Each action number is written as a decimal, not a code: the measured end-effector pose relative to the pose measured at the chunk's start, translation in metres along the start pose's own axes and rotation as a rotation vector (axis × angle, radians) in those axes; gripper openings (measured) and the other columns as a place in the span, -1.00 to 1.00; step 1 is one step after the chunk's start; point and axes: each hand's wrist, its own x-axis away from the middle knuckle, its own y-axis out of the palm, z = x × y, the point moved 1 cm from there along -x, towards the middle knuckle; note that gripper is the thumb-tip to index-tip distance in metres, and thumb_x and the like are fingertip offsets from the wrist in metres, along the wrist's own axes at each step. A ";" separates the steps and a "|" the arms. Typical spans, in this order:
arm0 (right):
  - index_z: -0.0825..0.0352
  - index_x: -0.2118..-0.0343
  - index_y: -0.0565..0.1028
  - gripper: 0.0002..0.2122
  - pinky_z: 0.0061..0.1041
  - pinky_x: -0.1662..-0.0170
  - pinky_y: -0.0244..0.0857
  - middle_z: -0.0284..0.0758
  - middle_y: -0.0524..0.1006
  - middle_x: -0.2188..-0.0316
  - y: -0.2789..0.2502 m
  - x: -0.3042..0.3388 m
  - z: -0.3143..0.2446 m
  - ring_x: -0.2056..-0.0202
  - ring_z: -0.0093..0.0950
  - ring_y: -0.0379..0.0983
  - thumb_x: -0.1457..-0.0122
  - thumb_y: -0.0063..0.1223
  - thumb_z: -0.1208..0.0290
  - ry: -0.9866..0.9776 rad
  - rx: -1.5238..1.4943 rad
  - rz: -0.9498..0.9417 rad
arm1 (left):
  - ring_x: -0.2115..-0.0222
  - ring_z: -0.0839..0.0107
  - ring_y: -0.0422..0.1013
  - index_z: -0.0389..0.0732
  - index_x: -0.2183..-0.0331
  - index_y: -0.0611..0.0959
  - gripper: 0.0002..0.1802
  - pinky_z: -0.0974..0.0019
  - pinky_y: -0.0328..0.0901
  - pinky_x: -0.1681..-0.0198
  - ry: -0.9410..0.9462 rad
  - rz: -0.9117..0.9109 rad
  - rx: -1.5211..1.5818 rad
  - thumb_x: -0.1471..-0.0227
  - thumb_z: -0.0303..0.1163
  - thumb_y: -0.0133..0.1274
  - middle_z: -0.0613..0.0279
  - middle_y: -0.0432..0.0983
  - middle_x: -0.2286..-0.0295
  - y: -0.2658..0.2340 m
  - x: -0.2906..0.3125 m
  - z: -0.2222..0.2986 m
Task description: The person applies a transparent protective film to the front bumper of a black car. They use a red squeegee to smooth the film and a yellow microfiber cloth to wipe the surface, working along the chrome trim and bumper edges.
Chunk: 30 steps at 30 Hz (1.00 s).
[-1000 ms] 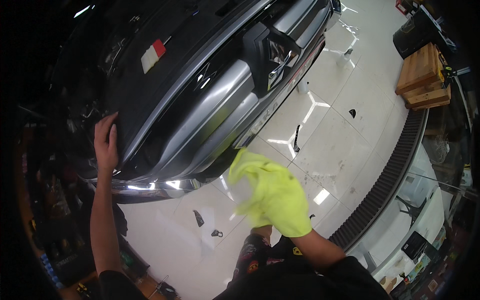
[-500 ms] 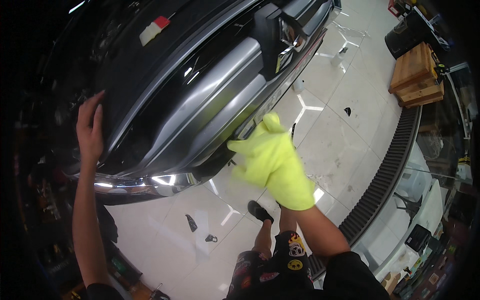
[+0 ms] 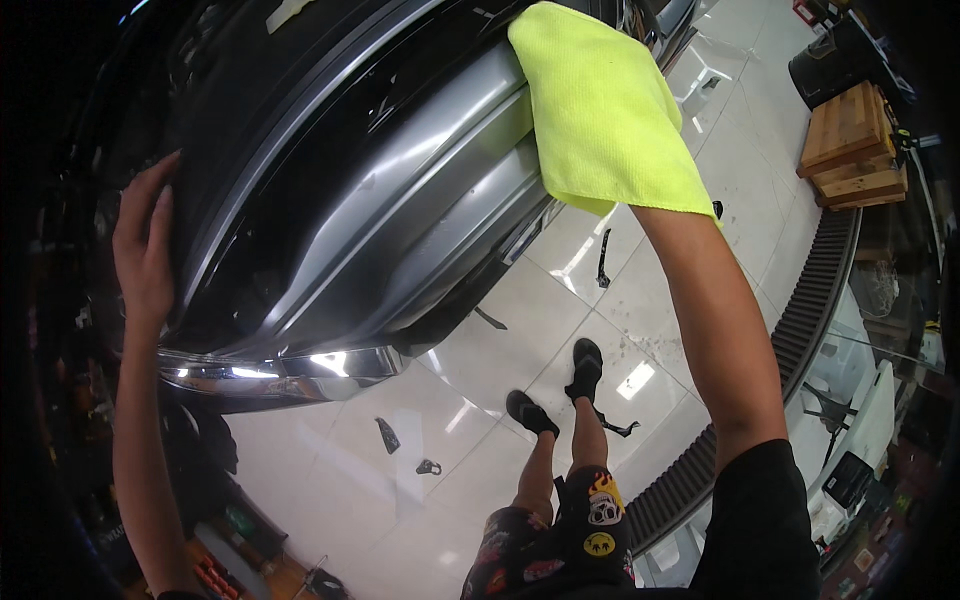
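Note:
A bright yellow-green microfiber cloth (image 3: 605,115) covers my right hand and lies against the silver-grey lower trim (image 3: 410,190) of a dark car. The fingers under it are hidden; only my right forearm (image 3: 710,310) shows below its edge. My left hand (image 3: 145,245) rests on the glossy black body panel (image 3: 215,130), fingers stretched out and holding nothing. Between the two hands run the curved trim and a bright metal strip. Chrome trim (image 3: 280,372) wraps the car's near corner. At the top edge a pale piece (image 3: 287,12) lies on the black panel, partly cut off.
Black broken-looking pieces (image 3: 387,435) lie scattered on the glossy tiled floor (image 3: 360,490) near my feet. A ribbed dark drain grate (image 3: 790,340) curves along the right. Beyond it stand a wooden crate (image 3: 850,140) and a black bin (image 3: 830,65).
My right hand has carried the cloth up and forward, from below the trim onto its far part. My left hand has shifted slightly left in the picture. My other foot has come into view.

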 end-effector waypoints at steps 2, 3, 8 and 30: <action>0.33 -0.23 0.35 -0.44 -0.21 -0.17 0.31 -0.14 0.45 -0.13 0.008 0.013 -0.004 -0.11 -0.19 0.42 -0.14 0.10 0.32 0.037 0.000 0.014 | -0.17 0.25 0.35 -0.16 -0.12 0.61 -0.60 0.22 0.11 -0.30 -0.014 -0.001 0.039 -0.31 -0.30 -0.06 0.10 0.50 -0.08 0.003 -0.001 0.005; 0.33 -0.24 0.35 -0.44 -0.21 -0.17 0.30 -0.14 0.45 -0.13 0.012 0.019 -0.012 -0.11 -0.19 0.42 -0.15 0.10 0.32 0.057 -0.016 0.039 | -0.16 0.25 0.36 -0.16 -0.11 0.61 -0.60 0.22 0.11 -0.29 -0.024 0.002 0.022 -0.31 -0.31 -0.06 0.10 0.50 -0.08 -0.002 -0.003 0.009; 0.31 -0.24 0.36 -0.45 -0.22 -0.19 0.28 -0.14 0.44 -0.15 0.049 0.084 -0.103 -0.13 -0.19 0.40 -0.17 0.09 0.30 0.216 -0.093 0.111 | -0.17 0.25 0.33 -0.20 -0.10 0.60 -0.60 0.23 0.07 -0.31 -0.057 -0.043 0.031 -0.32 -0.31 -0.08 0.11 0.48 -0.09 -0.002 -0.006 0.014; 0.27 -0.22 0.40 -0.51 -0.23 -0.24 0.27 -0.13 0.45 -0.17 0.012 0.043 -0.033 -0.16 -0.13 0.39 -0.22 0.05 0.28 0.126 -0.016 0.277 | -0.07 0.26 0.40 -0.17 -0.10 0.60 -0.61 0.26 0.16 -0.22 -0.054 0.006 0.102 -0.27 -0.38 -0.03 0.08 0.51 0.00 -0.005 -0.008 0.029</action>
